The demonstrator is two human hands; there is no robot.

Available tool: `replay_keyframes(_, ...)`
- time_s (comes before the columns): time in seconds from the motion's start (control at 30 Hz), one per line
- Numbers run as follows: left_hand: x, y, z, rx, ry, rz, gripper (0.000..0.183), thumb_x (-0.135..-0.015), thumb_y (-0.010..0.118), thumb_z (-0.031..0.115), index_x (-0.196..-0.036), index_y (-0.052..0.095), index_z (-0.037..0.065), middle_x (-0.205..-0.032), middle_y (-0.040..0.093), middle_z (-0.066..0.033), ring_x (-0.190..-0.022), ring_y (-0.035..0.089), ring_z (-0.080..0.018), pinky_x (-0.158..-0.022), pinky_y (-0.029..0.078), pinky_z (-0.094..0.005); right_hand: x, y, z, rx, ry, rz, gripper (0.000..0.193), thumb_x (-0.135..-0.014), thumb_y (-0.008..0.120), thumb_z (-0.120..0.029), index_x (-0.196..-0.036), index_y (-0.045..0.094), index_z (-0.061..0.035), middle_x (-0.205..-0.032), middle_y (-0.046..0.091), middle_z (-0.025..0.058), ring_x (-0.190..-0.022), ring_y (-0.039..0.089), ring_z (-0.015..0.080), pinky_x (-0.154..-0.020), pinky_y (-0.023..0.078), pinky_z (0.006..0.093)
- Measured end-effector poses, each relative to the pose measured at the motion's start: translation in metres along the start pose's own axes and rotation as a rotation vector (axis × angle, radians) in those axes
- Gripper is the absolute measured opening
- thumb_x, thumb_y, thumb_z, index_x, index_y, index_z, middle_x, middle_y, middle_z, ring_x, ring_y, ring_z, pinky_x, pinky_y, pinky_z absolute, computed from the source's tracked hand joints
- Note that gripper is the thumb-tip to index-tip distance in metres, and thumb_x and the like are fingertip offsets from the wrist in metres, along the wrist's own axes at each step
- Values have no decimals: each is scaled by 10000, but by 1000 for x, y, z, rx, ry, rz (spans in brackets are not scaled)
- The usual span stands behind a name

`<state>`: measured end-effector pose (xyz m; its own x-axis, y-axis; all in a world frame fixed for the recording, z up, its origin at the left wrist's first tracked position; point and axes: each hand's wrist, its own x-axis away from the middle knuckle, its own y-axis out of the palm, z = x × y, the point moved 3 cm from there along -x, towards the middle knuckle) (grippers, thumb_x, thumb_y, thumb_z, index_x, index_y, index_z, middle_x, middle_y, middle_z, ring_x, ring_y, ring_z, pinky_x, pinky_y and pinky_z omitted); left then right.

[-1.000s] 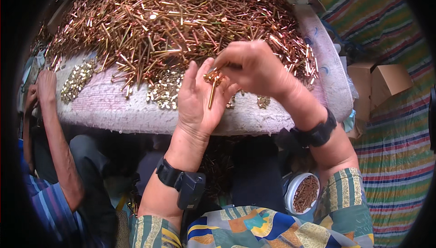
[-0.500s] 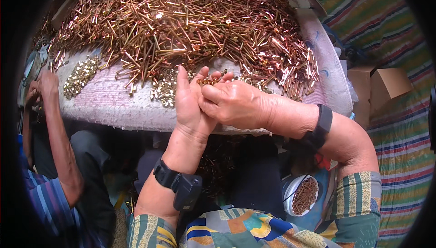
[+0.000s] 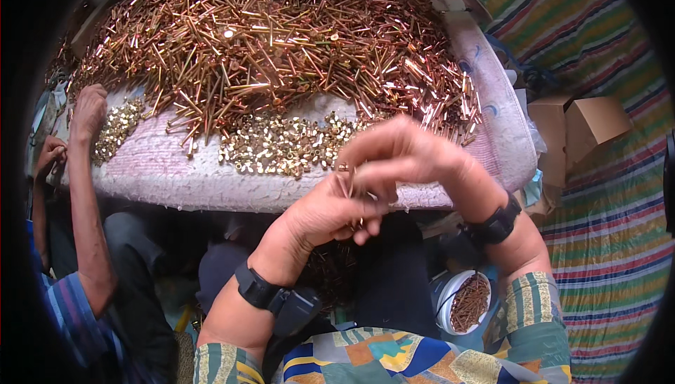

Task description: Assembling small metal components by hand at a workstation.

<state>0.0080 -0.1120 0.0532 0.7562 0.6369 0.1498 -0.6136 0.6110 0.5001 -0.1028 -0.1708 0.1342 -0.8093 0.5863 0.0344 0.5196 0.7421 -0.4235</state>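
Note:
Over the near edge of the padded table, my left hand is turned with its fingers curled, and small brass-coloured nuts show between them. A thin coppery bolt seems to stick up at this hand, though blur hides how it is held. My right hand is just above and beside it, fingers bent and smeared by motion; what it holds, if anything, cannot be made out. Beyond both hands lies a loose spread of shiny nuts, and behind that a large heap of long coppery bolts.
A pale, padded cloth covers the table. At the left, a co-worker's hand is beside a smaller pile of nuts. A white bucket of bolts stands low at the right, with a cardboard box beyond on striped sheeting.
My left hand has turned over from palm up and moved nearer, its fingers curling in. The right hand has lifted off the palm and shifted right. More of the nut pile shows.

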Motion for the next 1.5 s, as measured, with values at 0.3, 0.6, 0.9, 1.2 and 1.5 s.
replay_keyframes(0.3,-10,-26,2,571,274,348,192,-862,550,169,-884,596,-17,-527,500,-12,-391,418,-66,-333,277,-162,-42,-94,85,1047,655,674,382,-701,642,-423,-722,680,-44,-782,644,182,-775,629,315,-730,489,403)
replay_keyframes(0.6,-10,-29,0,606,277,398,209,-861,548,175,-905,595,-24,-538,510,-19,-418,447,-80,-339,276,-160,-39,-87,89,911,479,764,258,-691,570,-266,-720,659,-26,-712,615,211,-728,621,322,-689,490,399)
replay_keyframes(0.9,-17,-27,-3,583,292,399,233,-883,496,177,-994,566,-16,-649,560,-41,-528,533,-115,-377,337,-162,-20,-104,92,619,504,550,317,-686,637,-302,-595,603,0,-519,541,84,-427,478,150,-458,412,298)
replay_keyframes(1.2,-20,-29,-1,518,256,409,316,-895,474,205,-1125,511,-10,-988,612,-156,-865,634,-233,-700,537,-265,14,-39,58,-335,246,432,228,-815,632,-191,-644,538,-73,-578,481,-41,-469,389,9,-394,271,161)
replay_keyframes(1.5,-17,-26,4,557,289,435,333,-880,500,190,-1138,500,-20,-999,605,-164,-832,638,-232,-645,533,-262,15,-24,14,358,200,-247,266,-821,619,-225,-719,568,15,-522,455,-15,-526,393,43,-454,342,247)
